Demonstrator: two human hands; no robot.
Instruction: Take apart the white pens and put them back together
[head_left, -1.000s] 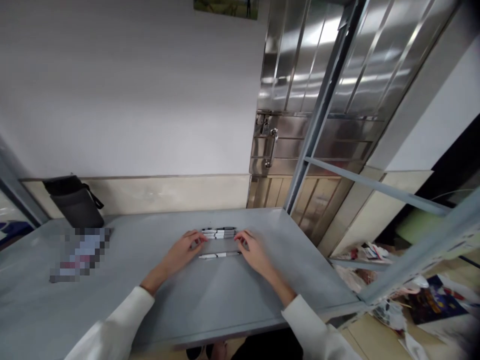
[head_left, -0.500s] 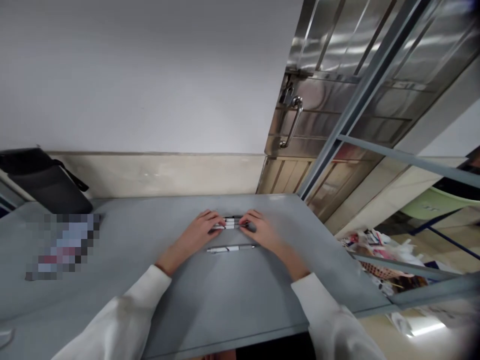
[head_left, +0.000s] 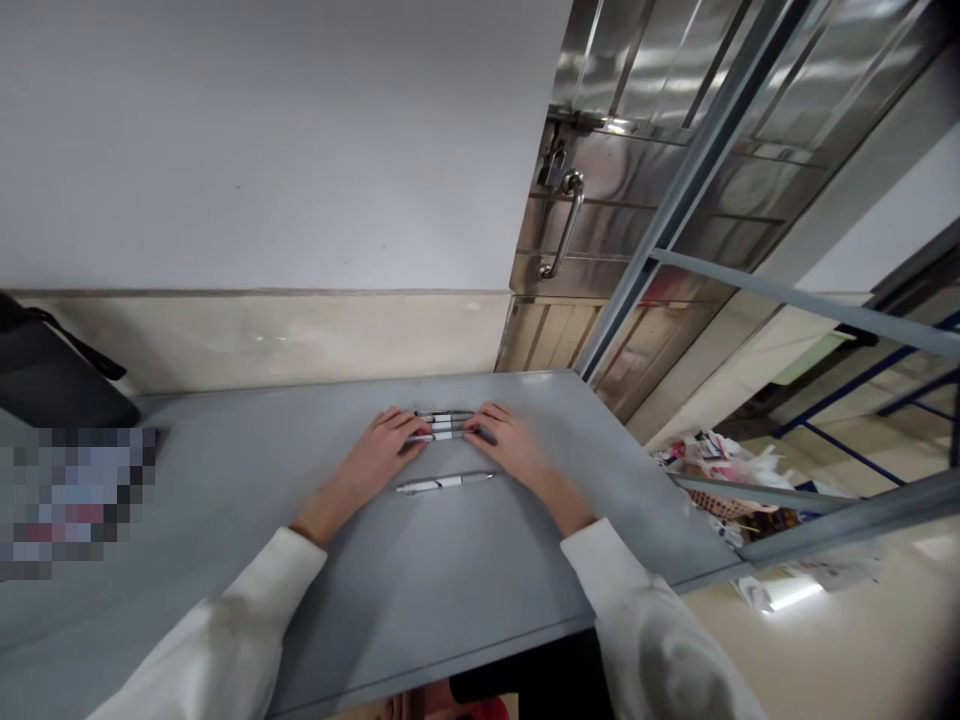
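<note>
A small row of black-and-white pens [head_left: 444,426] lies side by side near the far middle of the grey table [head_left: 420,590]. My left hand [head_left: 382,450] grips the row's left end with curled fingers. My right hand [head_left: 504,446] grips its right end the same way. One more pen [head_left: 442,483] lies alone on the table just in front of the row, between my wrists, untouched. White sleeves cover both forearms.
A black bag [head_left: 52,375] leans on the wall at the far left, with a blurred flat item [head_left: 71,500] in front of it. A steel door with a handle [head_left: 564,225] stands beyond the table's right corner. Litter [head_left: 720,480] lies on the floor at right.
Both hands left the single pen and moved forward onto the row of pens, closing on its two ends. The camera view shifted too.
</note>
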